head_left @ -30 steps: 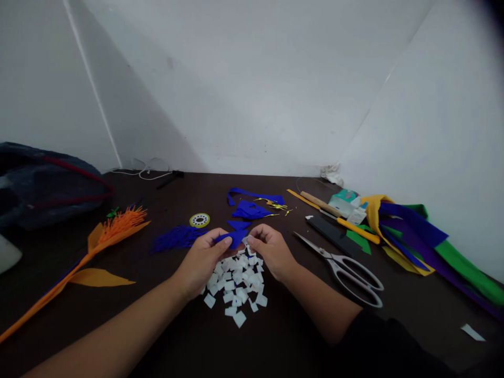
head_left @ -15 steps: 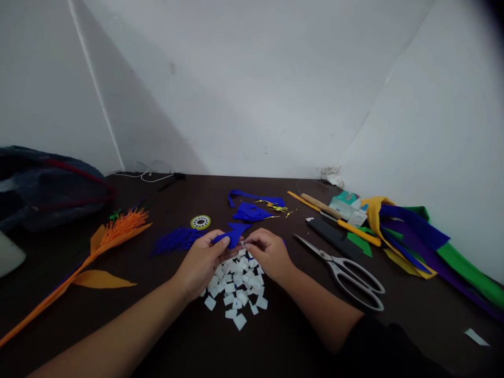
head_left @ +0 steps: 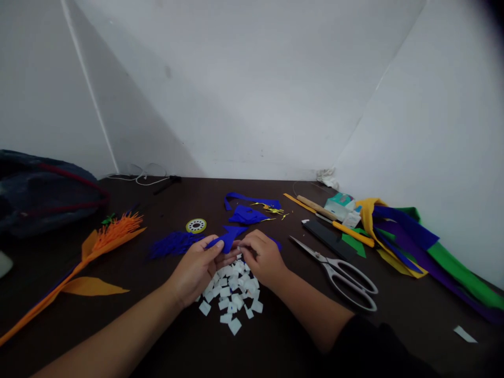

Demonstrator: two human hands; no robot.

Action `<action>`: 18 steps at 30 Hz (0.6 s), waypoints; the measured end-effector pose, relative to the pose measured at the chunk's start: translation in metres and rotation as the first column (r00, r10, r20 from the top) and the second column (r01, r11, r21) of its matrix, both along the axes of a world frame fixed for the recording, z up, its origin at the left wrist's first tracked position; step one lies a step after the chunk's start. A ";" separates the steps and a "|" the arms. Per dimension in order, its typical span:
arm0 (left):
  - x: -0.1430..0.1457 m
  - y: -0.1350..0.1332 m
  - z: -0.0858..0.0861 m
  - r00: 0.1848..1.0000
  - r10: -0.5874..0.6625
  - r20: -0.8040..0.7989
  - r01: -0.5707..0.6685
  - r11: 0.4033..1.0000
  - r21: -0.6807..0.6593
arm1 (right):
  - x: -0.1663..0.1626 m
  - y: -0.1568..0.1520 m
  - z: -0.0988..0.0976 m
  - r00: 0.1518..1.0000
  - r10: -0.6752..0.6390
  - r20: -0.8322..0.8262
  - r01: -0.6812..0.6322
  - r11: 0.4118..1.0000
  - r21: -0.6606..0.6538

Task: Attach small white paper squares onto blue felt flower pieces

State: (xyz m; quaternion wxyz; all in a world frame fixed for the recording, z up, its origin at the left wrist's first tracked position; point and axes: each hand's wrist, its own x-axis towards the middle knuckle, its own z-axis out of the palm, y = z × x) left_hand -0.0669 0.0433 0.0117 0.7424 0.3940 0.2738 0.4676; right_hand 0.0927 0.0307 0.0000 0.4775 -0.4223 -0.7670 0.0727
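Observation:
My left hand (head_left: 200,265) is closed on a cut piece of blue sheet material (head_left: 227,240), the thumb pressing on top and the other fingers beneath. Close beside it, my right hand (head_left: 263,258) pinches at the left fingertips. A small white scrap (head_left: 238,251) shows at the pinch, partly hidden by the fingers. Below both hands lies a loose pile of small white squares (head_left: 224,292). A fringed blue bundle (head_left: 173,244) rests left of my left hand, near a yellow-rimmed disc with dark dots (head_left: 196,226).
Scissors (head_left: 334,272) lie right of my right hand, with a black bar (head_left: 328,239) and a yellow-handled tool (head_left: 353,233) beyond. Blue offcuts (head_left: 248,214) lie ahead. An orange paper flower (head_left: 94,252) is left; coloured strips (head_left: 425,252) lie at right. Behind stands a white wall (head_left: 236,94).
The view has shifted slightly, so everything sits a little further left. My right fingertips have moved closer to the left fingers, and less of the white scrap shows. My left hand keeps the blue piece.

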 end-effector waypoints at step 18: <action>-0.002 0.001 -0.003 1.000 -0.007 -0.009 0.007 1.000 -0.021 | -0.006 0.001 -0.005 0.912 -0.209 0.353 0.093 0.943 0.319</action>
